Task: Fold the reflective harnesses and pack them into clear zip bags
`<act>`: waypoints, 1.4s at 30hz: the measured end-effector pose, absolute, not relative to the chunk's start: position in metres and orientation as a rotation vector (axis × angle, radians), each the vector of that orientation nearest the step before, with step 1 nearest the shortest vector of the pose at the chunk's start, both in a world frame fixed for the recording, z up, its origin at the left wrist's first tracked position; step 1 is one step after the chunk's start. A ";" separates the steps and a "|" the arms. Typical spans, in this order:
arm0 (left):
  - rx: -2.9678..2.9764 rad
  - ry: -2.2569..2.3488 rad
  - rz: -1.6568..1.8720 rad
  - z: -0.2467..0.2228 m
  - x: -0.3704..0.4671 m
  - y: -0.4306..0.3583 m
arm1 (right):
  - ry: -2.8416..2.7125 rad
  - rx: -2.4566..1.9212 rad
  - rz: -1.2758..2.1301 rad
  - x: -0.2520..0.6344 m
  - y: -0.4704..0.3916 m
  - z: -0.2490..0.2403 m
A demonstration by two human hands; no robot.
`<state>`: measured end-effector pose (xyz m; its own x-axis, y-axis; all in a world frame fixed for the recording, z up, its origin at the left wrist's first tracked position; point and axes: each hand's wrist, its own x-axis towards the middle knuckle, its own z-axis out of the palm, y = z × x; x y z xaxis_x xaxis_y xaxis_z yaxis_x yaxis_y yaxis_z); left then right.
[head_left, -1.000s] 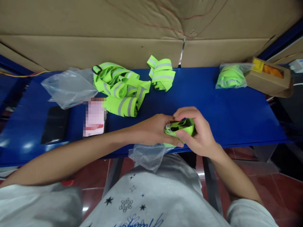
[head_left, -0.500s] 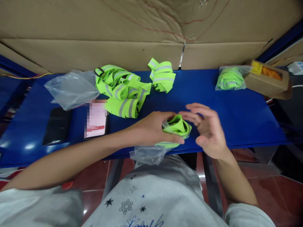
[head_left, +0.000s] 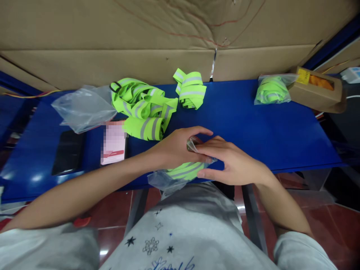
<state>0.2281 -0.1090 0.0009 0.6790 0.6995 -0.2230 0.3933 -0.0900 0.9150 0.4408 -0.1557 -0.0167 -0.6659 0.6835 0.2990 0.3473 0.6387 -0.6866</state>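
Observation:
Near the front edge of the blue table (head_left: pixel 247 138), a bundle of neon-green reflective strap (head_left: pixel 187 171) with grey stripes sits partly inside a clear plastic bag (head_left: pixel 165 182). My left hand (head_left: pixel 181 148) is closed around the bagged bundle from the left. From the right, my right hand (head_left: pixel 227 159) reaches over the bag's opening, its fingers and thumb against the plastic and the bundle. Both hands cover much of the bundle, so its upper end is mostly hidden. The bag's loose end hangs over the table edge toward my shirt.
A loose heap of green reflective straps (head_left: pixel 140 101) lies left of centre, a rolled strap (head_left: pixel 192 90) behind. Plastic bags (head_left: pixel 84 107), a dark phone (head_left: pixel 68 152) and a lit phone (head_left: pixel 114 144) are at left. A bagged strap (head_left: pixel 272 90) leans by a cardboard box (head_left: pixel 315 90) at right.
My right hand has moved left from beside the bundle onto it and the bag's opening. The bundle has tilted and shifted slightly left in my left hand.

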 end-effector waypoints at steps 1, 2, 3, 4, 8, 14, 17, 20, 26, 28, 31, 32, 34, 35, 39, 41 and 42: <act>1.694 0.897 0.334 0.003 0.226 -0.108 | -2.278 -0.802 0.860 0.442 -0.155 -0.014; 1.683 0.904 0.350 0.005 0.224 -0.107 | -2.216 -0.806 0.901 0.444 -0.155 -0.012; 1.681 0.912 0.369 0.008 0.222 -0.106 | -2.152 -0.821 0.928 0.445 -0.156 -0.010; 1.690 0.918 0.383 0.010 0.221 -0.106 | -2.111 -0.843 0.946 0.446 -0.157 -0.007; 1.821 0.919 0.309 0.013 0.223 -0.102 | -2.287 -0.901 1.056 0.449 -0.152 0.004; 1.931 0.731 0.337 -0.003 0.243 -0.082 | -2.139 -0.772 1.638 0.458 -0.116 0.007; 1.853 0.737 0.293 -0.010 0.253 -0.073 | -1.786 -0.846 1.880 0.460 -0.108 -0.006; 1.674 0.808 0.292 -0.013 0.253 -0.067 | -1.525 -1.006 1.900 0.460 -0.113 -0.019; 1.382 0.755 0.130 -0.017 0.236 -0.062 | -1.222 -1.206 1.572 0.466 -0.128 -0.033; 1.457 0.732 0.060 -0.020 0.234 -0.063 | -1.253 -1.203 1.614 0.471 -0.129 -0.035; 1.585 0.724 0.026 -0.022 0.237 -0.067 | -1.366 -1.203 1.774 0.483 -0.126 -0.036; 1.619 0.720 0.026 -0.022 0.238 -0.069 | -1.396 -1.193 1.829 0.487 -0.125 -0.036; 1.652 0.707 0.020 -0.022 0.242 -0.072 | -1.427 -1.140 1.944 0.494 -0.122 -0.037; 1.656 0.700 0.012 -0.022 0.243 -0.074 | -1.426 -1.099 2.002 0.495 -0.121 -0.038; 1.697 0.707 -0.035 -0.024 0.246 -0.083 | -1.355 -0.868 2.252 0.477 -0.130 -0.051; 1.702 0.660 -0.105 -0.025 0.246 -0.085 | -1.284 -0.741 2.353 0.456 -0.138 -0.059; 1.693 0.626 -0.141 -0.025 0.246 -0.085 | -1.232 -0.707 2.370 0.445 -0.141 -0.062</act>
